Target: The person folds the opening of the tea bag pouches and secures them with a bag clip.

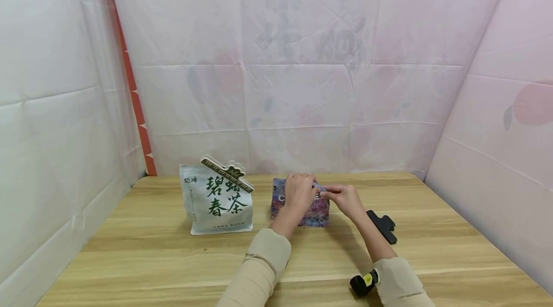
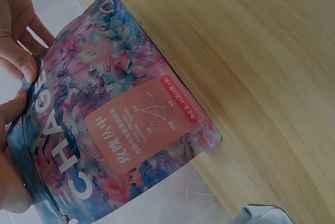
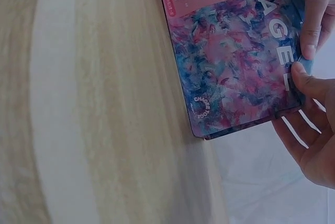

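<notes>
A pink, blue and purple CHAGEE tea pouch stands upright on the table, a pink label on its front. My left hand pinches its top edge near the middle, thumb in front. Close beside it, my right hand grips the top near the right corner. In the right wrist view the right thumb presses the front while the other fingers reach behind the pouch. Those fingers' tips are hidden there. To the right of the pouch lies a black clip, apart from both hands.
On the left stands a white tea pouch with green lettering, a long decorated clip slanting across its top right corner. The wooden table ends at pale cloth walls at the back and sides.
</notes>
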Demonstrator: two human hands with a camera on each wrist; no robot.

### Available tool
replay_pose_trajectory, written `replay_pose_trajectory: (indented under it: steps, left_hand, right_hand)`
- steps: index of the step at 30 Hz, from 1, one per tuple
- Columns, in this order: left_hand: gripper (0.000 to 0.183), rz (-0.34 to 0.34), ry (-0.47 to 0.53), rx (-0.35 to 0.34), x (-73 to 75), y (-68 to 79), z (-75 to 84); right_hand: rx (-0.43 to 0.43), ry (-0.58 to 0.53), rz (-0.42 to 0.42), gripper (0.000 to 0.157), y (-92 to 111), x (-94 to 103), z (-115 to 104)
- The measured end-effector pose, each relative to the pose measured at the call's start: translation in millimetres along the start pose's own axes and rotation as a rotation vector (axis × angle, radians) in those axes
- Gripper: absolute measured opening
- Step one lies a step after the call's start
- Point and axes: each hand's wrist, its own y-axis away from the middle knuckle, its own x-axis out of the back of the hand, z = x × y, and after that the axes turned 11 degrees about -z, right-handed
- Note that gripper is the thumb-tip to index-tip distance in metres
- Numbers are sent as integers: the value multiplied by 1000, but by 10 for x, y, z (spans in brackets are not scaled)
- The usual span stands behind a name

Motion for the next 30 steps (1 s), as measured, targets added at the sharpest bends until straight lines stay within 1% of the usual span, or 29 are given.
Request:
replay_pose_trajectory:
  steps: [3,5,8,12,15,17,20,23,26,30]
  left_hand:
    - [17,-6,-7,4,3,1,-3]
    - [17,-8,-11,7,7,3,-5]
    - [18,-3,-14,8,3,2,-7]
    - [18,5,-20,4,-6,1,-8]
    - [17,-1,-19,0,-2,-1,-11]
    - [17,-17,-5,-4,10,-7,-14]
    - [17,-63,23,-29,49,-29,-31]
    - [20,-123,55,-57,106,-42,-74]
    - [24,-159,93,-78,158,-31,-134]
    - [24,-176,163,-78,195,-14,-181]
  right_hand:
    - [5,6,-49,26,2,29,-7]
    - [20,-1,-103,29,8,60,-4]
    - [79,-16,-199,32,22,114,11]
    - [136,-35,-268,30,37,162,48]
    - [136,-19,-252,27,33,160,70]
    - [135,16,-226,25,26,148,81]
    - [133,77,-161,21,12,119,91]
    - [152,107,-86,18,5,77,86]
    - [166,109,-39,16,4,39,72]
    - [148,101,-44,16,6,39,53]
